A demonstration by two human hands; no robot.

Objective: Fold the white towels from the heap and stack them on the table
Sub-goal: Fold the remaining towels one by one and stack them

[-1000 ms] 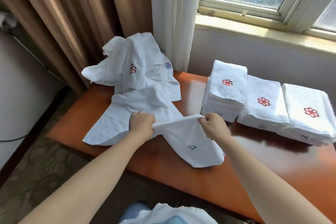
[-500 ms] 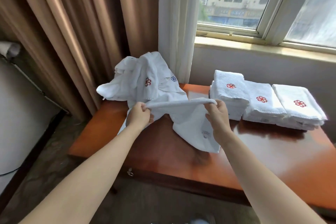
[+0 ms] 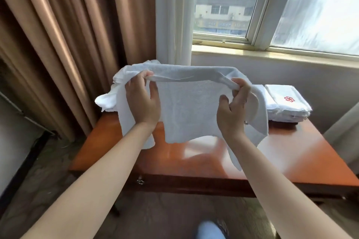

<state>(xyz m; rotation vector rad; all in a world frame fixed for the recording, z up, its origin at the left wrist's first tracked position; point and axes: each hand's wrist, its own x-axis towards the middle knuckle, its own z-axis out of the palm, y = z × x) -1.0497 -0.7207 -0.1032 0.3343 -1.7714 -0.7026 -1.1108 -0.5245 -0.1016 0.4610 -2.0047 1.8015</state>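
From the head camera, brown curtains (image 3: pixel 58 44) hang on the left, a white curtain (image 3: pixel 172 15) beside them, and a window (image 3: pixel 223 2) looks out on buildings. A glossy wooden table (image 3: pixel 291 157) stands under the sill, with a small metal latch (image 3: pixel 139 180) on its front edge. A blue shape, blurred, shows on the floor at the bottom.

One towel (image 3: pixel 194 106) is held up in the air above the table, and it stands in the way of most of what lies behind it. The heap (image 3: pixel 108 101) shows only at the left, and one folded stack (image 3: pixel 287 105) with a red flower mark sits at the far right. The edge of a second stack peeks out just beside it.

Two hands are raised, one at each end of the towel's top edge. The left hand (image 3: pixel 142 101) pinches the edge between thumb and fingers. The right hand (image 3: pixel 233 106) pinches the bunched corner with curled fingertips. The cloth hangs down between and behind both hands, its lower corners clear of the tabletop.
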